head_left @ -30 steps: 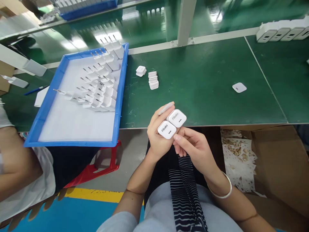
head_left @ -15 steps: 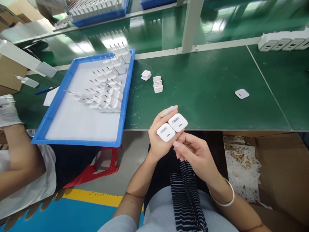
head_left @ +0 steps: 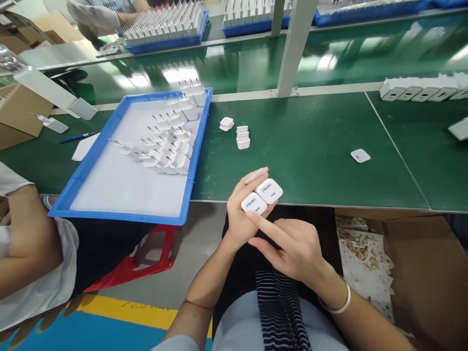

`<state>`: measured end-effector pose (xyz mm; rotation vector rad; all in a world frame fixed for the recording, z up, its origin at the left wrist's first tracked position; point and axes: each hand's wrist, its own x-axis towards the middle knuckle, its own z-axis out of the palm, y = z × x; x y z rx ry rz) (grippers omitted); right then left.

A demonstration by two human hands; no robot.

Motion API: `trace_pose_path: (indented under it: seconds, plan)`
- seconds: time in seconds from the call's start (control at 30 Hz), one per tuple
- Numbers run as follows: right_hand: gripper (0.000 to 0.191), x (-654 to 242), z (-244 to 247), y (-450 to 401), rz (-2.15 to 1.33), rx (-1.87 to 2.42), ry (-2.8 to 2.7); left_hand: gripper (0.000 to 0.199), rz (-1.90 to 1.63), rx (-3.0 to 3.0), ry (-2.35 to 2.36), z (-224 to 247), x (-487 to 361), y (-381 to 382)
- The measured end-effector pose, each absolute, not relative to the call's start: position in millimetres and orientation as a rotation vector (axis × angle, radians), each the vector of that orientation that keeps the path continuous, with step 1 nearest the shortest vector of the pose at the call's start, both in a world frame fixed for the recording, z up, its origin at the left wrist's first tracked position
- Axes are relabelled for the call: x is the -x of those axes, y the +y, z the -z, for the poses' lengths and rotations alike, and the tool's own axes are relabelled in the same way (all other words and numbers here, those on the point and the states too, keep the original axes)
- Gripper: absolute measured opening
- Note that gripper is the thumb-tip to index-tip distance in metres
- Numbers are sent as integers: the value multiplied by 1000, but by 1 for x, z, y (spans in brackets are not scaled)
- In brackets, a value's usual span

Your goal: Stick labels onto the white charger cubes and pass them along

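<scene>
Two white chargers (head_left: 269, 191) are held side by side in my left hand (head_left: 237, 222), their faces up, each printed "Fibaks" with a small port. A thin white cover piece (head_left: 257, 175) also lies along the fingers of that hand. My right hand (head_left: 298, 246) has its index finger stretched out, the tip at the lower edge of the nearer charger; its thumb is apart below and it holds nothing. Beyond my hands on the green table lie a stack of white covers (head_left: 243, 138) and a smaller pile of covers (head_left: 226, 124). Another single cover (head_left: 360, 155) lies to the right.
A blue-rimmed tray (head_left: 192, 183) with several pronged white chargers sits at the left, overhanging the table edge. More chargers (head_left: 420, 88) stand in a row at the far right. A co-worker's arm (head_left: 31, 234) is at the left. An open cardboard box (head_left: 420, 263) stands below right.
My right hand has moved up and left, its index finger now stretched to the nearer charger. The left hand keeps its hold. The view has tilted slightly upward.
</scene>
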<state>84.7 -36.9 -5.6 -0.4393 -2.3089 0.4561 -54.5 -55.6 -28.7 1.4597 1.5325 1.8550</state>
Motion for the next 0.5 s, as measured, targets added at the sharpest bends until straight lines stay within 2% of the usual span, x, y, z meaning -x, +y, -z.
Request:
trace_pose_path:
  seconds: [0.17,0.33,0.5]
  plan:
    - [30,-84,17,-33,-409,382,-2339,46,-1856,-1480,1513,28,54,-56]
    - [30,-87,19,-33,-511,182,-2219,49,-1845,-1421,1481,27,54,-57]
    - [45,-88,16,-32,-646,210,-2149,50,-1870,-1390,1411,25,60,-59]
